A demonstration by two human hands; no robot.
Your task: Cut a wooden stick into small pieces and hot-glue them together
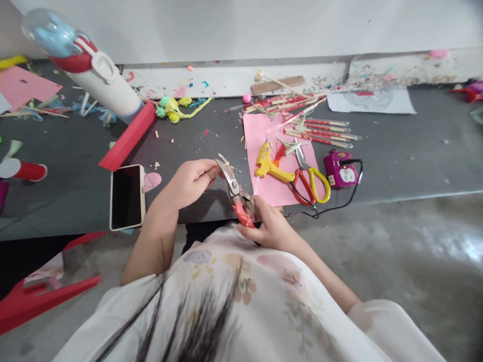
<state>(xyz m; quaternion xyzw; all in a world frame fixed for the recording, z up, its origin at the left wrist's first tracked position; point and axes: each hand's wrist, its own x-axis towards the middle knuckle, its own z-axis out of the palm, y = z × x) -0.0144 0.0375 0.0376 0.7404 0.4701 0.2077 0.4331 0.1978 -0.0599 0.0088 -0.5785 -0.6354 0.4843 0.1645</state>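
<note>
My right hand (269, 223) is wrapped round the red handles of a pair of pruning shears (234, 190), whose blades point away from me and stand parted. Close by the blades, my left hand (196, 182) has its fingers bent and pressed together; whatever they hold is hidden or too small to name. A small pale bit shows just beyond the blades. To the right of the shears, a yellow glue gun (273, 165) and scissors (310, 181) with red and yellow handles lie on a pink sheet (260, 193).
Left of my hands lie a phone (127, 196) and a red folded strip (130, 138), beside a white bottle (109, 93). Red-wrapped sticks (320, 131) lie behind the scissors. A purple box (340, 169) with a black cable sits right, near the table (407, 161) edge.
</note>
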